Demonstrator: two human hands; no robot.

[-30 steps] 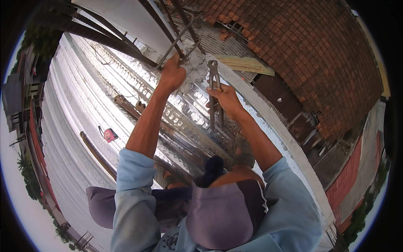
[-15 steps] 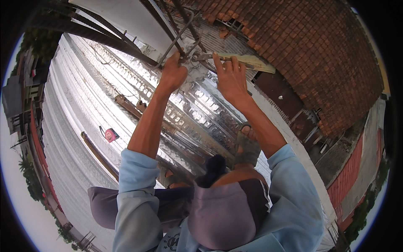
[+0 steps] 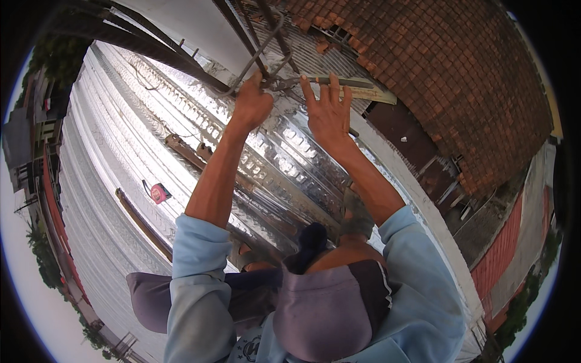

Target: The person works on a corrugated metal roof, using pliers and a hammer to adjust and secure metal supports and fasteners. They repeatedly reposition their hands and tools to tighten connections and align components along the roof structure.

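Note:
My left hand (image 3: 253, 109) is closed at the lower corner of a bent rebar stirrup (image 3: 279, 37), its index finger up against an upright steel bar (image 3: 248, 43). To its right, my right hand (image 3: 330, 118) is at a pair of pincers (image 3: 334, 80), with its fingers spread over the handles. The pincers lie nearly level, jaws pointing left to the foot of the upright bars. Whatever the jaws bite on is too small to make out. My right thumb is hidden.
Shiny corrugated metal sheeting (image 3: 115, 157) lies below me, with a red tape measure (image 3: 159, 193) and a wooden strip (image 3: 142, 224) on it. Thick rebars (image 3: 151, 55) slant in at upper left beside a pale panel (image 3: 181, 27). A tiled roof (image 3: 442, 78) borders the right.
My right hand has shifted slightly left and its fingers have spread more. The pincers' handles have swung a little upward. My left hand stays almost in place.

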